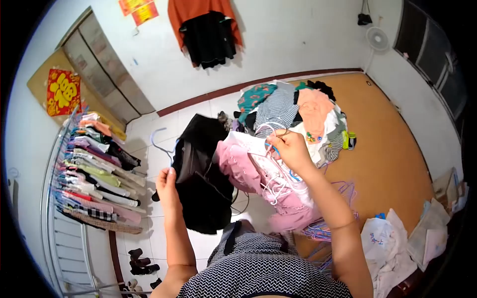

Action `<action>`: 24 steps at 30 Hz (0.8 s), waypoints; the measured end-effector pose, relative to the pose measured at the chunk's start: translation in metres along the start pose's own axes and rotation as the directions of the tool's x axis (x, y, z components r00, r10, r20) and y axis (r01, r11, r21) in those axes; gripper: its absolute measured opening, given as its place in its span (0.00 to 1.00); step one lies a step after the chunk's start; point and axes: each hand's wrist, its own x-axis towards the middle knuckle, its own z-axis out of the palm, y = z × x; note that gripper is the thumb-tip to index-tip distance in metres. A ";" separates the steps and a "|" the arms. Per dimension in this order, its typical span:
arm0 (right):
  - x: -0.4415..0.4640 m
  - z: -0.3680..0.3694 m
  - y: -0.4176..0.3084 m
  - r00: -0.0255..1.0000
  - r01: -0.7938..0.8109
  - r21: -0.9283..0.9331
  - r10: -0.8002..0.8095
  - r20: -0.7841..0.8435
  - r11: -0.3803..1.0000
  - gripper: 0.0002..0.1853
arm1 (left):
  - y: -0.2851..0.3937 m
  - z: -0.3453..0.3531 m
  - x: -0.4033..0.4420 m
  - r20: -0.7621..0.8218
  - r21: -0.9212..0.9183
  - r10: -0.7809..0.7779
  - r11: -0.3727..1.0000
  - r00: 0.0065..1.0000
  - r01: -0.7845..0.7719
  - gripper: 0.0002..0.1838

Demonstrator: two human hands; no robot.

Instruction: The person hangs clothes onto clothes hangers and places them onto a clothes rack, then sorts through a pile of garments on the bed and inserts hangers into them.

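My left hand point(167, 185) is closed at the shoulder of a black garment point(206, 201), which hangs in front of me on the left. The pale blue hook of a hanger point(158, 144) sticks up from its neck. My right hand point(292, 151) pinches the top of a pink and white garment point(241, 164) on a hanger, whose light hook point(266, 125) shows above my fingers. White cords dangle down the front of this garment. Its lower part hangs close to my legs.
A heap of clothes point(278, 104) lies on the brown mat point(382, 129) ahead. Several loose hangers point(318, 232) lie by my right side. A rack of hung clothes point(99, 174) stands left, with shoes point(141, 263) near it. Plastic bags point(387, 248) sit at right.
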 end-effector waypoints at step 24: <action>-0.046 0.540 -0.166 0.925 0.141 0.192 -0.199 0.325 0.971 0.10 | -0.011 -0.298 -0.019 -0.253 -0.266 -0.152 0.960 0.955 0.082 0.07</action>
